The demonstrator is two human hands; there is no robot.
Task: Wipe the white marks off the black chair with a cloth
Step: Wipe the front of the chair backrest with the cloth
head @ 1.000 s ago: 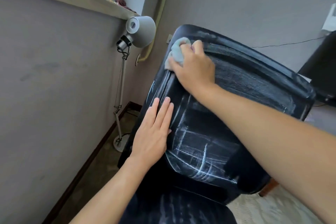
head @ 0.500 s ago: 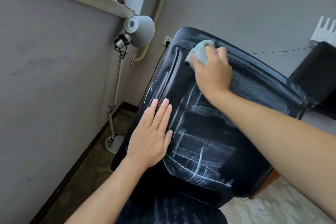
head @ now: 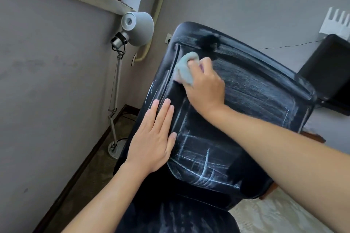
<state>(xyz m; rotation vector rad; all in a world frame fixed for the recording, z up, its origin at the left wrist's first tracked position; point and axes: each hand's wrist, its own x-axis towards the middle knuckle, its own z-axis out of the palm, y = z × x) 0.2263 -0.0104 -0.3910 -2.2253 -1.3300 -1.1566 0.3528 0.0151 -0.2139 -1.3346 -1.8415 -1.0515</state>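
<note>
Right hand [head: 205, 86] grips a cloth [head: 183, 70] against the black chair [head: 255, 89] (white marks [head: 200, 166] remain); left hand [head: 151, 138] rests flat, fingers straight.

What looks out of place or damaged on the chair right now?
Only the marks themselves: white scrawled lines cross the lower backrest of the black chair, with hazy smears higher up. The right hand rubs a pale cloth near the top; the left hand lies flat beside it. No tear is visible.
</note>
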